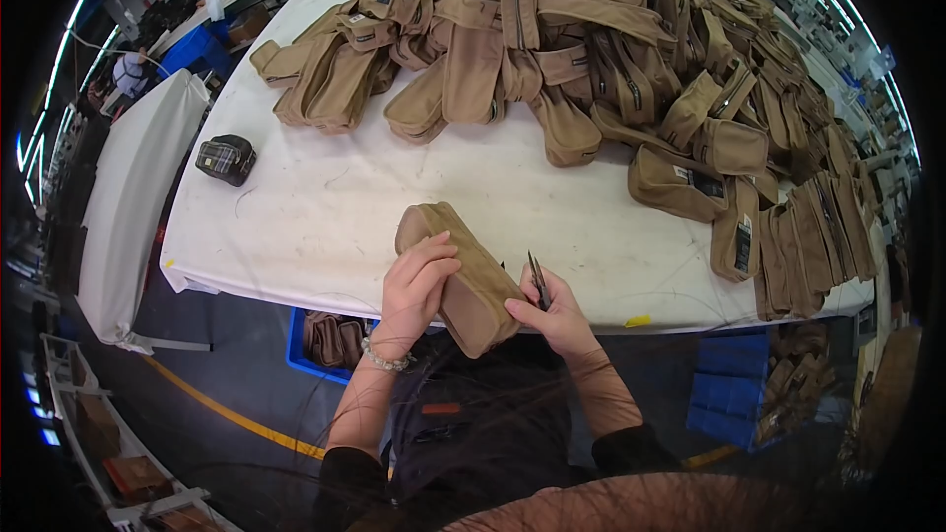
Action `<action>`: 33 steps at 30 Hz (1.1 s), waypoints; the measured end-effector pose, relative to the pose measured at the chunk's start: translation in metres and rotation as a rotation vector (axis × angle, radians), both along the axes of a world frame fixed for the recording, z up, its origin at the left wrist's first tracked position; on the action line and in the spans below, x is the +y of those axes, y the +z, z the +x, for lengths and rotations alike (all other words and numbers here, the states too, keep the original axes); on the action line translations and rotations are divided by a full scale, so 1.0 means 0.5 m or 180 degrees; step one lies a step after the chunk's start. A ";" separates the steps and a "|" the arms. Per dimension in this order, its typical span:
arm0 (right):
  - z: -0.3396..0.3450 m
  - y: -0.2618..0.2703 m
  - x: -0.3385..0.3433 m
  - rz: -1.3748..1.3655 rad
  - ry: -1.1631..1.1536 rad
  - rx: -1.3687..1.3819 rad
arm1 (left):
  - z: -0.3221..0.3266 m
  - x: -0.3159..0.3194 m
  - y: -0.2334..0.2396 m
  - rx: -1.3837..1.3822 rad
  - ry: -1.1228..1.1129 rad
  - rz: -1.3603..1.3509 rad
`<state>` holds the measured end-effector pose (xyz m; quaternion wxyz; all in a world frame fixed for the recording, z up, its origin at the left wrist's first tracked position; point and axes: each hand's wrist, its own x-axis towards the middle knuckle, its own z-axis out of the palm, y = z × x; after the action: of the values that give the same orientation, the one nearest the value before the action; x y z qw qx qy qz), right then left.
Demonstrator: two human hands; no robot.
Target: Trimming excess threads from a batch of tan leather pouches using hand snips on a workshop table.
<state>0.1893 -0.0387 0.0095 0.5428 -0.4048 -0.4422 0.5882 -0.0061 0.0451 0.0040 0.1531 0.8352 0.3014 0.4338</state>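
Note:
A brown fabric pouch is held at a slant over the near edge of the white-covered table. My left hand grips it from the left, fingers laid across its upper face. On the other side my right hand pinches the pouch's edge with the thumb. That same hand also holds a pair of small dark thread snips, blades pointing up and away from me. The right fingers are partly hidden behind the palm and the snips.
A large heap of similar brown pouches covers the table's far side, with a row of pouches at right. A plaid pouch sits at left. Below the table are blue crates holding pouches. A person is at far left.

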 end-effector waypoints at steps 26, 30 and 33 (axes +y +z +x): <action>-0.035 0.054 -0.013 0.0672 -0.0333 -0.0041 | 0.011 -0.054 0.033 -0.1421 0.0015 -0.0277; -0.051 0.053 -0.013 0.0660 -0.0467 0.0063 | 0.004 -0.058 0.027 -0.1503 -0.0049 -0.0305; -0.062 0.058 -0.010 0.0639 -0.0471 0.0594 | -0.003 -0.058 0.015 -0.1743 -0.0206 -0.0318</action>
<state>0.1586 -0.0437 0.0385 0.6610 -0.3235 -0.4154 0.5346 -0.0076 0.0160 0.0116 0.2836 0.6875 0.2429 0.6228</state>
